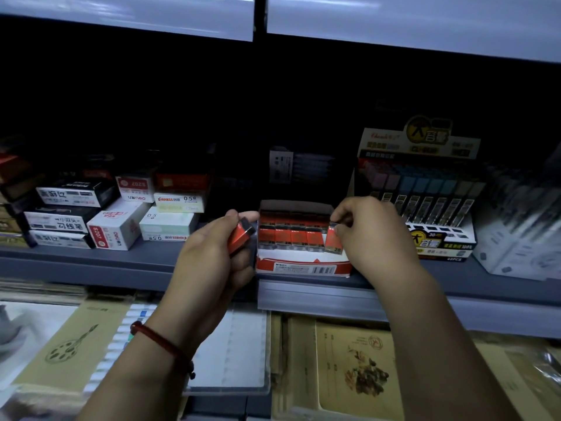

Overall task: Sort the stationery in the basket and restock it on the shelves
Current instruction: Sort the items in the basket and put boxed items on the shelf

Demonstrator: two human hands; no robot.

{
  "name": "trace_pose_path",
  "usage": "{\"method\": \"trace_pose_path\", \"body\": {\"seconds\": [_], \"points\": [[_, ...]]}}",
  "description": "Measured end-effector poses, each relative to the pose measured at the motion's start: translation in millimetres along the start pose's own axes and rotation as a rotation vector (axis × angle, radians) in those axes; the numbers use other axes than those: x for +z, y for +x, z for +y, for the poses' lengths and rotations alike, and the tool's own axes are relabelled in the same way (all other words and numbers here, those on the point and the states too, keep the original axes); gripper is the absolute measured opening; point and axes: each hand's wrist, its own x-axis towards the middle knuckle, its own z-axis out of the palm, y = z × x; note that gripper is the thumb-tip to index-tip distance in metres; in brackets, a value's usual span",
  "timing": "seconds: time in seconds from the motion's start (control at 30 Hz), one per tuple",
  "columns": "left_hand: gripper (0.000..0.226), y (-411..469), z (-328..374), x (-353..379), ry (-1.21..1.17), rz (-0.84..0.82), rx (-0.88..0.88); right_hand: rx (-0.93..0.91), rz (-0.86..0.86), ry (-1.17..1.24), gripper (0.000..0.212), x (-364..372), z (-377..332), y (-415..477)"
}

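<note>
so the left hand point(212, 259) is gripping an orange lead case point(238, 240) just left of the red-and-white display box point(303, 265), while the right hand point(375, 235) pinches a second case point(332, 243) standing at the right end of that box's front row on the shelf point(151, 259)

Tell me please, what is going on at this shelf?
A person appears to be filling an open red box on the shelf with small orange packs. The right hand pinches one pack at the right end of the front row. The left hand holds another pack just left of the box.
</note>
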Motion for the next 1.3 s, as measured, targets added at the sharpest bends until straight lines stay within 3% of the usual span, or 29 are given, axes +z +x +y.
{"method": "trace_pose_path", "body": {"seconds": [0.2, 0.3, 0.4, 0.7, 0.77, 0.9, 0.97, 1.17, 1.3], "points": [[0.028, 2, 1, -1, -0.113, -0.023, 0.006, -0.031, 0.003, -0.123, 0.02, 7, -1, -7], [0.02, 2, 2, -2, -0.094, -0.022, 0.003, -0.051, -0.067, -0.056, 0.036, 2, 2, -4], [0.017, 0, 4, -3, -0.088, 0.011, 0.007, -0.059, -0.167, -0.014, 0.035, -5, 6, -2], [0.015, 1, 1, -11, 0.195, 0.053, 0.101, -0.102, -0.077, -0.16, 0.028, 5, 2, -4], [0.016, 1, 0, -13, 0.213, 0.038, 0.091, -0.146, -0.078, -0.056, 0.024, 5, -1, -4], [0.015, 4, -2, -14, 0.224, 0.004, 0.074, -0.183, -0.185, 0.567, 0.012, 8, -27, -10], [0.016, 3, -2, -14, 0.251, -0.007, 0.084, -0.189, -0.249, 0.715, 0.018, 13, -37, -11], [0.026, 3, -4, -16, 0.353, -0.022, 0.092, -0.07, -0.276, 0.865, 0.014, 15, -42, -12], [0.044, 4, -2, -21, 0.508, -0.041, 0.054, -0.002, -0.251, 0.626, 0.012, 21, -34, -9]]}}
